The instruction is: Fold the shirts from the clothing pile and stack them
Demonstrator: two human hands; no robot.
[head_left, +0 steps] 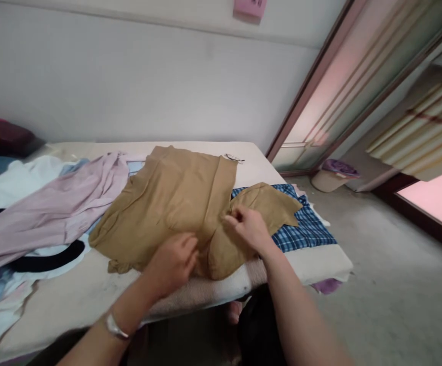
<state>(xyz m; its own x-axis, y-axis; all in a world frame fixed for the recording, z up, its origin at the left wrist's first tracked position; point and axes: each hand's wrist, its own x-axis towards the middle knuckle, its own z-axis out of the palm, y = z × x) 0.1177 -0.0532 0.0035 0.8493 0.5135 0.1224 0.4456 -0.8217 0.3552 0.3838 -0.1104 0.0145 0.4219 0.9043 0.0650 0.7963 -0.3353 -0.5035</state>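
Observation:
A tan shirt [183,190] lies spread on the bed, wrinkled, with one part folded out to the right. My right hand [248,226] is closed, its fingertips pinching the shirt's fabric near the middle fold. Over the shirt's lower front is my left hand [175,262], its fingers bent and blurred; whether they grip the cloth does not show. Beneath the shirt's right part lies a blue plaid cloth [305,229].
Left of the shirt lie a pink garment [72,195], a white garment with a black band [49,262] and other clothes. Glasses [234,158] rest near the wall. A bin with a purple liner [335,175] stands on the floor beyond the bed [68,292].

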